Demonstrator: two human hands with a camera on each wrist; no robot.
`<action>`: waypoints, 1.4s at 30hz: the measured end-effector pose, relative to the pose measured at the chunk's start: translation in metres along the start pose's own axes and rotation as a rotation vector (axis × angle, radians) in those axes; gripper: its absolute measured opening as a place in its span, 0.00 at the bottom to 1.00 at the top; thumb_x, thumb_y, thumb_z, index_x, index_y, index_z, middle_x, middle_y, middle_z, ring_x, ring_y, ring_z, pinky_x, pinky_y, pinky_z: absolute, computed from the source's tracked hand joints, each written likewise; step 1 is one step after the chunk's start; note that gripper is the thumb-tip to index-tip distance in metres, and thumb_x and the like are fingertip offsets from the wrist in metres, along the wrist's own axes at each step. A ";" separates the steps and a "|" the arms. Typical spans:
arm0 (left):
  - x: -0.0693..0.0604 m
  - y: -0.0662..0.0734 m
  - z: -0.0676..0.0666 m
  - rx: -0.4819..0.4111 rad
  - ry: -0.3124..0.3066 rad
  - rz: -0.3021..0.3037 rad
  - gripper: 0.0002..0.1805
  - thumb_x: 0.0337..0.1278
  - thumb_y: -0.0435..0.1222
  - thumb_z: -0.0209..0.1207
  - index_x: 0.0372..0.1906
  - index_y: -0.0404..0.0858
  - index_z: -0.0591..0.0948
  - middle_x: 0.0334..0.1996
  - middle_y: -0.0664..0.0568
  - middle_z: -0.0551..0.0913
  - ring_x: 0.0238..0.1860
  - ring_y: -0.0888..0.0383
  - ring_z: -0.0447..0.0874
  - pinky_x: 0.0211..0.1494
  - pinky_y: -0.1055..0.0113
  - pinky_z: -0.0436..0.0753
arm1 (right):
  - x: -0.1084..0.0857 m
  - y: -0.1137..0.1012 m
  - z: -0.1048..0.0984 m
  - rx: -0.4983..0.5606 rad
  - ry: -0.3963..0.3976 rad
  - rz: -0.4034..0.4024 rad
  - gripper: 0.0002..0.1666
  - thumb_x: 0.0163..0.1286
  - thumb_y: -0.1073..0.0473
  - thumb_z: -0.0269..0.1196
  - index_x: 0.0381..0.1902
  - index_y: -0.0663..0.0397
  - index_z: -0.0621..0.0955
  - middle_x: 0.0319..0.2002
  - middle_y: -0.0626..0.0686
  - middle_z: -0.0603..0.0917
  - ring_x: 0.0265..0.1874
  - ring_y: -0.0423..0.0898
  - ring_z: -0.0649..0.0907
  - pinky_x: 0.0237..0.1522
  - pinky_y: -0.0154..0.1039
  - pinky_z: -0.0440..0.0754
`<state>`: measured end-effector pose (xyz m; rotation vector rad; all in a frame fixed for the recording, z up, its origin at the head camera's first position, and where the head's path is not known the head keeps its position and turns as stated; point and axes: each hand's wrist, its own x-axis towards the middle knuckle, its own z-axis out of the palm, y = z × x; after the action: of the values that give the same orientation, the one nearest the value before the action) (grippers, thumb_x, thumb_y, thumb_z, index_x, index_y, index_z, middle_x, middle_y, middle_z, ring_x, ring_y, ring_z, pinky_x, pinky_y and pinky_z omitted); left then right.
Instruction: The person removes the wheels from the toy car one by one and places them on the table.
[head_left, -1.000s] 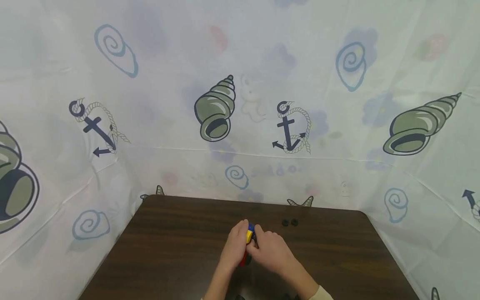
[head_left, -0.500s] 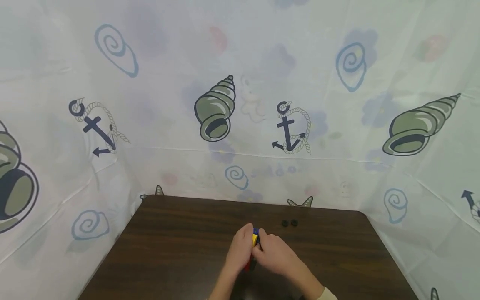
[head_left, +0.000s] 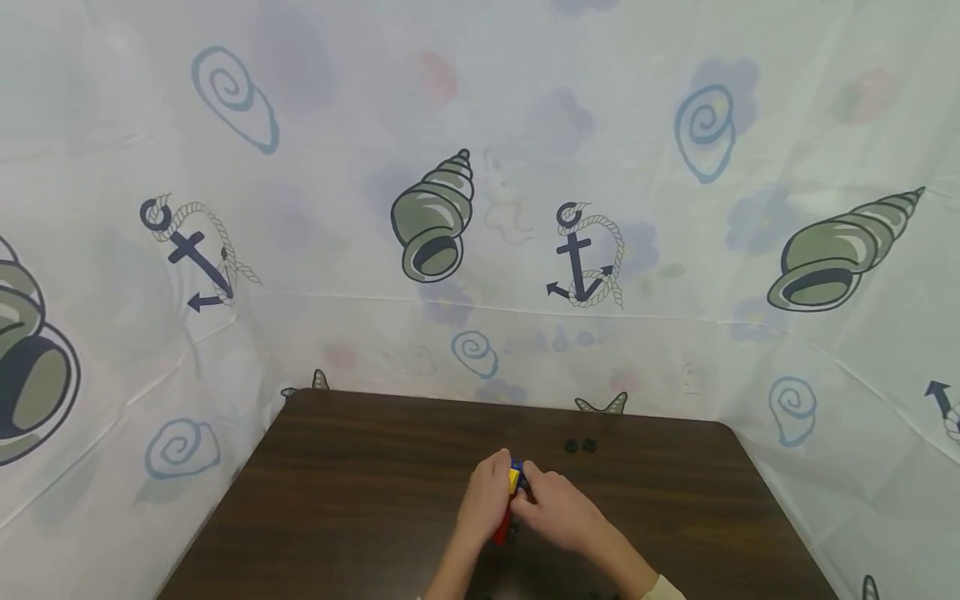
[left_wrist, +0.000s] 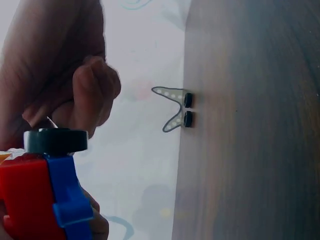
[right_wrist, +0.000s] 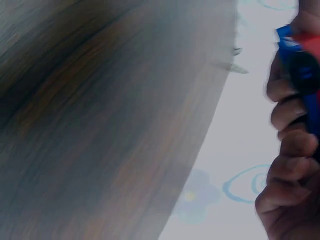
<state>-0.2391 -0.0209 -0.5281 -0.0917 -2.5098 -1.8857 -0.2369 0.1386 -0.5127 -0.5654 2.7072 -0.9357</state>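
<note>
A toy car (head_left: 513, 481) in red, blue and yellow is held between both hands above the table. My left hand (head_left: 484, 498) grips it from the left, fingers wrapped along its side. My right hand (head_left: 561, 508) holds the car's right side with curled fingers and thumb, close to its black wheels. In the left wrist view one black wheel (left_wrist: 56, 141) sits against the car's red and blue body (left_wrist: 30, 197). The right wrist view shows another wheel (right_wrist: 304, 72) on the blue part, with fingers behind it. Much of the car is hidden by the hands.
Two loose black wheels (head_left: 581, 446) lie side by side near the back of the dark wooden table (head_left: 360, 483). A pale curtain (head_left: 337, 167) printed with shells and anchors surrounds the table at the back and sides.
Both hands have shifted slightly right and toward the body, carrying the toy car along. The grip looks much the same, and the loose wheels have stayed put.
</note>
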 end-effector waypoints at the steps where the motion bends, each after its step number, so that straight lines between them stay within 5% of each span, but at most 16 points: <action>1: 0.000 0.000 -0.001 -0.009 0.000 -0.005 0.28 0.88 0.49 0.38 0.27 0.41 0.74 0.24 0.54 0.73 0.24 0.57 0.72 0.27 0.64 0.72 | 0.000 0.000 0.001 -0.001 0.010 0.008 0.09 0.76 0.49 0.56 0.39 0.47 0.73 0.20 0.41 0.70 0.15 0.39 0.68 0.19 0.34 0.66; 6: -0.001 0.002 -0.003 -0.022 0.028 -0.016 0.26 0.87 0.47 0.39 0.27 0.41 0.74 0.23 0.54 0.73 0.23 0.57 0.72 0.26 0.65 0.72 | 0.001 -0.003 0.002 -0.004 0.047 0.030 0.10 0.75 0.48 0.58 0.37 0.45 0.74 0.18 0.41 0.70 0.14 0.39 0.69 0.18 0.34 0.65; 12: -0.003 0.008 -0.005 0.061 0.096 0.023 0.27 0.88 0.51 0.39 0.27 0.44 0.72 0.23 0.56 0.72 0.23 0.58 0.70 0.27 0.65 0.69 | 0.002 -0.005 0.002 -0.033 0.130 -0.022 0.14 0.79 0.51 0.56 0.31 0.45 0.73 0.18 0.40 0.68 0.14 0.37 0.65 0.19 0.33 0.63; 17: -0.004 0.012 -0.009 0.031 0.094 0.040 0.27 0.89 0.50 0.38 0.28 0.43 0.71 0.23 0.55 0.72 0.23 0.58 0.70 0.27 0.65 0.71 | 0.001 -0.002 0.004 -0.005 0.109 -0.056 0.17 0.85 0.50 0.48 0.33 0.45 0.72 0.20 0.40 0.67 0.15 0.36 0.63 0.19 0.33 0.64; 25: -0.002 0.010 -0.015 -0.060 0.033 0.010 0.29 0.88 0.56 0.37 0.32 0.41 0.73 0.25 0.53 0.72 0.25 0.56 0.71 0.29 0.63 0.73 | -0.003 0.001 -0.001 0.057 0.143 -0.195 0.18 0.87 0.63 0.40 0.34 0.49 0.70 0.24 0.40 0.67 0.18 0.34 0.62 0.23 0.30 0.62; 34: -0.001 0.001 -0.025 -0.282 -0.172 -0.055 0.38 0.79 0.69 0.44 0.58 0.36 0.69 0.43 0.42 0.83 0.35 0.52 0.87 0.43 0.60 0.88 | -0.006 0.026 -0.009 0.410 0.197 -0.097 0.15 0.91 0.55 0.46 0.46 0.55 0.77 0.27 0.51 0.76 0.23 0.39 0.74 0.29 0.36 0.77; 42: 0.000 0.005 -0.034 -0.260 -0.205 -0.049 0.39 0.78 0.69 0.45 0.68 0.39 0.65 0.55 0.41 0.77 0.49 0.48 0.80 0.50 0.58 0.80 | -0.014 0.062 -0.026 0.438 0.319 -0.022 0.15 0.86 0.49 0.58 0.58 0.48 0.84 0.39 0.64 0.87 0.28 0.43 0.82 0.30 0.38 0.83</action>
<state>-0.2400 -0.0521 -0.5139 -0.2365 -2.3873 -2.3248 -0.2509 0.2035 -0.5311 -0.3805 2.6221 -1.6895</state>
